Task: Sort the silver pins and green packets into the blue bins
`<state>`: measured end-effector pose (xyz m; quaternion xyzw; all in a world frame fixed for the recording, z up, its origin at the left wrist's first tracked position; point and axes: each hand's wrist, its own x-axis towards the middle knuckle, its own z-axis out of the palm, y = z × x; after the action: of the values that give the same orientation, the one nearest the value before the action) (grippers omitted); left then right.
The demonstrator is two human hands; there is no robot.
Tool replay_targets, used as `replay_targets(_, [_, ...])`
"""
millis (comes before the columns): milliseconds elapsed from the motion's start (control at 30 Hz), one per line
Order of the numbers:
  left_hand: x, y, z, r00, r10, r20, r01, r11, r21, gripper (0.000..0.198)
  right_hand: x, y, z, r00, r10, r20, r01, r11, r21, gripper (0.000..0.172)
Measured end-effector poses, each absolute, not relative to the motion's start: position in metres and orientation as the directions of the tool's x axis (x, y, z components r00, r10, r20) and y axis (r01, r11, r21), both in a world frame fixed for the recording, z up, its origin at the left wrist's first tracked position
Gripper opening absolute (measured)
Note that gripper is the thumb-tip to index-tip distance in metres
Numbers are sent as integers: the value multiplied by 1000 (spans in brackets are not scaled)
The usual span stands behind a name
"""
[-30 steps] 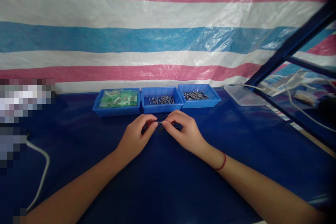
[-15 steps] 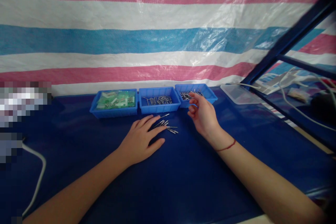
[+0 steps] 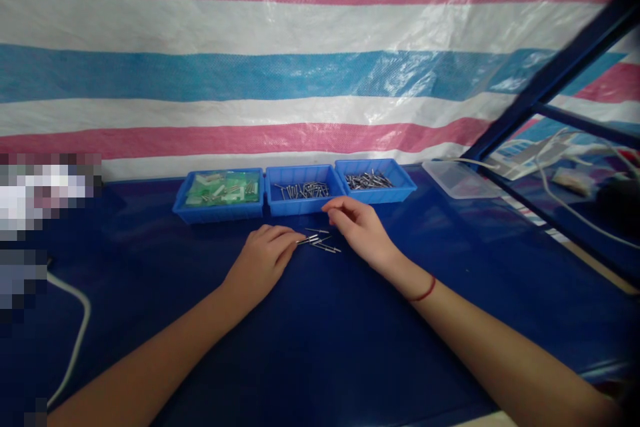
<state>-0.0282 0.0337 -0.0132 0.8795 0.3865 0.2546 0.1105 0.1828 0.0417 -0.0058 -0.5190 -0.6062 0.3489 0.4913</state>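
Note:
My left hand (image 3: 263,260) rests low over the blue table, thumb and fingertips pinched on a few blind rivets (image 3: 309,239) whose ends stick out to the right. Several loose blind rivets (image 3: 327,249) lie just beyond those fingertips. To the right of them, my right hand (image 3: 361,230) hovers with its fingers curled and the thumb drawn in close to the index finger; nothing shows between them. Behind the hands stand a middle blue bin (image 3: 305,205) and a right blue bin (image 3: 383,196), both holding many metal rivets.
A left blue bin (image 3: 220,213) holds a green bag of small parts. A clear plastic lid (image 3: 460,180) lies right of the bins, near a blue metal frame (image 3: 505,127). A white cable (image 3: 83,320) runs along the left side. Striped sheeting (image 3: 250,73) hangs behind.
My right hand has moved from over the right bin down and left toward the loose rivets. My left hand, earlier spread over the pile, has drawn its fingers together on a few rivets.

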Motion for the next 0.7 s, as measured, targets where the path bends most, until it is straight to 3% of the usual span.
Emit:
replay_targets(167, [-27, 33, -13, 533, 747, 399, 631, -664, 401, 23, 178, 32, -5, -199, 911, 360, 517, 410, -751, 17])
replay_targets(367, [-28, 32, -12, 471, 732, 492, 573, -678, 460, 25, 173, 24, 0, -417, 806, 420, 602, 591, -538, 13])
replay_targets(567, [-26, 28, -12, 466, 747, 474, 542, -664, 514, 28, 172, 22, -1, -457, 780, 428, 585, 626, -515, 14])
replay_targets(700, [-25, 28, -9, 411, 783, 466, 557, -620, 552, 28, 171, 22, 0, -376, 811, 449, 532, 585, -612, 13])
